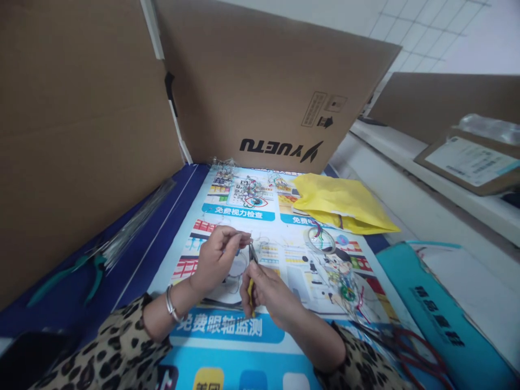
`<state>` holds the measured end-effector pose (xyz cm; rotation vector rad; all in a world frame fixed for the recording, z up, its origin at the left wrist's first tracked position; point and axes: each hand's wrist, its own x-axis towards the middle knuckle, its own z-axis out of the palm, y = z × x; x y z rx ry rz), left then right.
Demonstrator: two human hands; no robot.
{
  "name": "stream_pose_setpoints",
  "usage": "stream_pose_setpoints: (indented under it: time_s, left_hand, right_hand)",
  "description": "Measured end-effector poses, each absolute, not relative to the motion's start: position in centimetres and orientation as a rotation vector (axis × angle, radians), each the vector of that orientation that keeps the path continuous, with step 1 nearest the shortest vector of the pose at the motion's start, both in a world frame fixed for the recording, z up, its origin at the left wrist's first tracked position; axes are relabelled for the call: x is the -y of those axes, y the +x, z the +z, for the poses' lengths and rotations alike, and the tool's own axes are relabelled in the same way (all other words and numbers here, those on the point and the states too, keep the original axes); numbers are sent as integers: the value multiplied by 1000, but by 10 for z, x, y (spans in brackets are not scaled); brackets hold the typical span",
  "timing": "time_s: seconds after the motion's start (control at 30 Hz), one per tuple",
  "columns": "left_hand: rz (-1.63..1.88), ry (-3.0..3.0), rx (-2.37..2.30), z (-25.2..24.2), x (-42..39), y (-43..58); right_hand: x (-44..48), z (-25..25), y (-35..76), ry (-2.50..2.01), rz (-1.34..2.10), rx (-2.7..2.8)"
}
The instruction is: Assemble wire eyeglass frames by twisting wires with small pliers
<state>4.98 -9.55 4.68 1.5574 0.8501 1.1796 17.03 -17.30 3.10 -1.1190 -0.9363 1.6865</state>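
Observation:
Near the middle of the printed poster, my left hand (217, 254) pinches something too small to make out, with a silver bangle on the wrist. My right hand (266, 292) is wrapped round yellow-handled pliers (252, 254), whose metal jaws point up and meet the left fingertips. Under both hands lies the poster (227, 357) with blue labels. Beyond the hands, tangled thin wire pieces (249, 187) rest at its far end. A roll of clear tape (320, 240) lies right of the hands, and a green coil (348, 293) with coloured wires sits nearer.
Teal-handled pliers (95, 276) and a bundle of thin wires (138, 222) lie at left. Cardboard panels (260, 81) stand behind and left. At right are a yellow bag (345, 200), red-handled scissors (418, 352) and a teal box (442, 319). A dark phone-like object (34, 360) is lower left.

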Motion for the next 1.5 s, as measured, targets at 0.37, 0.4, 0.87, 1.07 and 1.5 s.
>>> stream_pose_setpoints:
  time_s: [0.37,0.4,0.87,1.07,1.5]
  left_hand:
    - [1209,1743,-862,45,94,48]
    - [1212,1784,-869,46,94,48]
    - [1318,2527,-706,51,81,41]
    - [1282,2727,-714,54,82,40]
    - [1379,2616,-730,49,88,44]
  right_hand:
    - [172,31,169,-1207,1612,1034]
    - [172,32,169,-1215,1601,1049]
    - [164,51,197,-2041,553,1839]
    - [161,50,197,-2219,135,2004]
    - [163,51,192,-2205,24,1994]
